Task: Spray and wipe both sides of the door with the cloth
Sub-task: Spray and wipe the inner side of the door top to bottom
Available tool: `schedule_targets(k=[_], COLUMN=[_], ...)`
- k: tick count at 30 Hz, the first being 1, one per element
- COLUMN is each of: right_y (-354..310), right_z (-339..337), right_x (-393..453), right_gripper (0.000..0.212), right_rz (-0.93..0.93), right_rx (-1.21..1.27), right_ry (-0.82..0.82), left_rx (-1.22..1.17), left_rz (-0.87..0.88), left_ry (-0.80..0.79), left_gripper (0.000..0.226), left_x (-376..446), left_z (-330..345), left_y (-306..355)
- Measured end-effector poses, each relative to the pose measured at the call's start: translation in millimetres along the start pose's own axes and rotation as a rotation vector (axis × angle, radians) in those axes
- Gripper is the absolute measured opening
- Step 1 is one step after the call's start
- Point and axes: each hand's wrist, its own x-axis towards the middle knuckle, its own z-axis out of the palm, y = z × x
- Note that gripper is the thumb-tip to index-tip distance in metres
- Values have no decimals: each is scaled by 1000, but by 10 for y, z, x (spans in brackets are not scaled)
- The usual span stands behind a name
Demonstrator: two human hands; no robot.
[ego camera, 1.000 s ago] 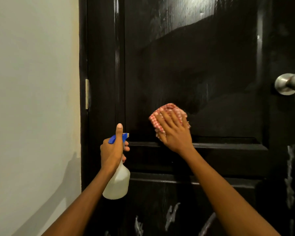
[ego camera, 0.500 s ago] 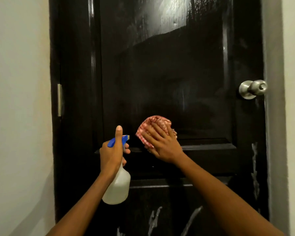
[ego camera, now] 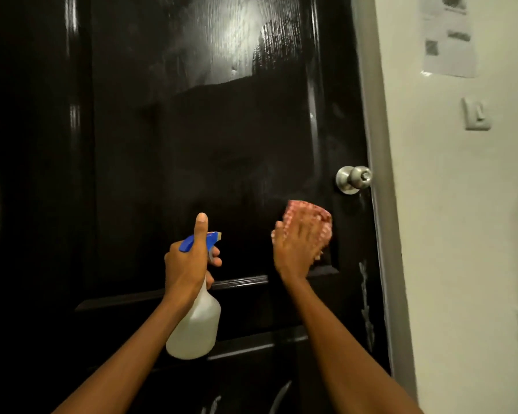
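Head view: the black panelled door fills the left and centre of the frame. Its glossy face looks hard and rigid, and probably slick where spray has wetted it. One red-and-white checked cloth sits right of centre, just below the single steel door knob. The right hand presses it flat against the door with fingers spread and nearly straight, a wide grip rather than a pinch. The cloth is bunched, soft and light, so I judge it is best held as a wad under the palm, since it could slide on wet gloss.

One spray bottle hangs at lower centre. The left hand grips its neck below the blue trigger head, thumb pointing up and fingers curled round the front. The translucent plastic body looks partly full, so moderately light; the neck is the natural hold.

At the right of the frame, the pale wall carries one paper notice and one light switch. White streaks run down the door's lower right edge.
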Motion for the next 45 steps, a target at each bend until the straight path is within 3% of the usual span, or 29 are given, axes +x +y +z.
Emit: schedule_targets(k=[3, 5, 7, 10, 12, 23, 26, 33, 35, 37, 41, 45], right_y=[-81, 7, 190, 423, 362, -163, 105, 1307, 1629, 1780, 1638, 1525], right_z=[-22, -108, -177, -248, -264, -434, -302, -279, -325, -367, -375, -324], right_x=[307, 614, 887, 1152, 1267, 2492, 2131, 823, 604, 569, 939, 1101], right_gripper=[64, 64, 66, 70, 70, 70, 70, 67, 67, 67, 72, 72], right_rz=[-711, -973, -854, -332, -199, -316, -355, -546, -486, -304, 5, 28], right_rx=[-86, -143, -136, -72, -20, 51, 35, -41, -51, -16, 104, 75], right_ry=[-112, -138, -95, -46, -76, -99, -41, -77, -70, -59, -42, -14], left_rx=[14, 11, 8, -17, -35, -95, -83, -82, -79, -75, -68, -65], left_rz=[26, 34, 36, 43, 56, 71, 70, 40, 22, 13, 2, -3], left_ry=[10, 2, -4, -42, -53, -68, -94, -153, -184, -206, -223, -221], left_gripper=[83, 83, 83, 84, 84, 82, 84, 82, 83, 84, 82, 83], left_x=[90, 123, 156, 235, 290, 650, 631, 262, 158, 83, 26, 26], left_z=[164, 292, 431, 646, 799, 1379, 1511, 1722, 1748, 1778, 1843, 1927], left_y=[75, 92, 116, 157, 201, 607, 551, 308, 263, 218, 179, 170])
